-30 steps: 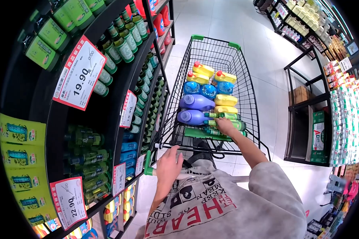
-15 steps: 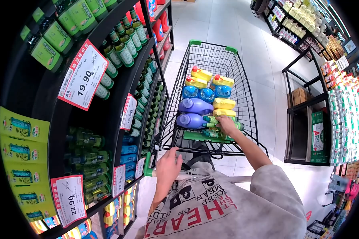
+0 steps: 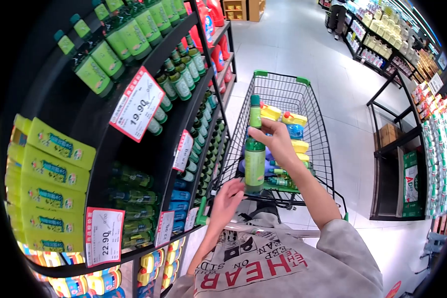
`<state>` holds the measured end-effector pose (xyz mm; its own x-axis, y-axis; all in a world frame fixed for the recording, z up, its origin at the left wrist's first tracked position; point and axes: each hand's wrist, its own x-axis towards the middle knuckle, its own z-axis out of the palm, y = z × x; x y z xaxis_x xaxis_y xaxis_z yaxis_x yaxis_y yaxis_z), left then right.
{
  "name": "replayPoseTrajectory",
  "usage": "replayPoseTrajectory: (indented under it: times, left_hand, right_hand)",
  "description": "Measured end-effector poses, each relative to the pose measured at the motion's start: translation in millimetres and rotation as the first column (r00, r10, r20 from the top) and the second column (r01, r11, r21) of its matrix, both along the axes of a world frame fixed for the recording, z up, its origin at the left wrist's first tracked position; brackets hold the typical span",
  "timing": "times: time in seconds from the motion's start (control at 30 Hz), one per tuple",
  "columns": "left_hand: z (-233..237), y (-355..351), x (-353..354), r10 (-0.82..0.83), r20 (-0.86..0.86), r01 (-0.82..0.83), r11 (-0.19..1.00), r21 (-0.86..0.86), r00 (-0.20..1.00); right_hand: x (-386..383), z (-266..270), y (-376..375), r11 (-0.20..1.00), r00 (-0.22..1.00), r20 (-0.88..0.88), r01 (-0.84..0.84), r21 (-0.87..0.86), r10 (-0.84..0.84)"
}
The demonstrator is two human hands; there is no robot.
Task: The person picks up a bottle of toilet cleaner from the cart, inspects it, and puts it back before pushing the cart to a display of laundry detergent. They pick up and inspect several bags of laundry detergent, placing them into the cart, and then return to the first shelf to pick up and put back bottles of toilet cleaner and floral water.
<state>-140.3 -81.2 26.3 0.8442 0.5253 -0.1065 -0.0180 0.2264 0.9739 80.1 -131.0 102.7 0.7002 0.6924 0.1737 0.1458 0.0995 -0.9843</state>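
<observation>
My right hand (image 3: 277,141) is closed around the neck of a green bottle (image 3: 255,166), which stands upright over the near end of the shopping cart (image 3: 283,76). The bottle has a green cap and a light green label. Close to its base on the left, my left hand (image 3: 227,199) is open with the fingers apart. Inside the cart are yellow jugs (image 3: 294,118), a blue container (image 3: 295,131) and several more green bottles (image 3: 281,182) lying on their sides. The held bottle and my right hand cover part of the load, including most of the purple bottles.
To my left, a black shelf (image 3: 181,119) carries rows of green bottles, green boxes (image 3: 54,193) and price tags (image 3: 136,104). At right stands a black rack (image 3: 382,144) beside stacked white-and-green packs (image 3: 438,169). A person (image 3: 336,17) is far ahead in the aisle (image 3: 278,42).
My right hand has lifted a green bottle out of the cart and brought it upright toward me. My left hand has moved right, near the bottle's base. The view has shifted left.
</observation>
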Motion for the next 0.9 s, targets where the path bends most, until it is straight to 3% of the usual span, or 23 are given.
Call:
replayPoseTrajectory:
  times: [0.07,0.1,0.13,0.23,0.33,0.57,0.73,0.9]
  left_hand:
    - [-4,0,4,0.001,0.051,0.0,0.999,-0.034,0.999]
    - [26,-7,9,0.011,0.139,0.029,0.959,-0.282,0.99]
    - [24,-8,6,0.024,0.135,0.014,0.962,-0.271,0.991]
    - [19,-9,-4,0.093,0.181,-0.007,0.905,-0.424,0.979]
    - [13,-9,-18,0.085,0.164,0.001,0.885,-0.465,0.983]
    - [22,-1,-21,0.097,0.109,-0.057,0.946,-0.32,0.989]
    - [27,22,-19,0.11,0.11,-0.07,0.946,-0.316,0.988]
    - [15,43,-18,0.125,0.017,-0.117,0.963,-0.242,0.992]
  right_hand:
    - [-21,18,15,0.999,0.999,-0.007,-0.033,-0.038,0.032]
    - [-28,19,22,0.996,0.998,0.016,-0.058,-0.064,0.059]
    - [-35,23,26,0.991,0.992,0.114,-0.045,-0.124,0.06]
    - [-51,21,38,0.996,0.99,0.122,-0.068,-0.055,0.075]
    - [-56,14,41,0.985,0.99,0.068,-0.112,-0.133,0.121]
    - [-61,13,53,0.98,0.981,0.1,-0.155,-0.126,0.168]
    - [-63,26,67,0.978,0.951,0.295,-0.029,-0.207,0.091]
    - [-63,34,82,0.955,0.943,0.319,0.007,-0.298,0.092]
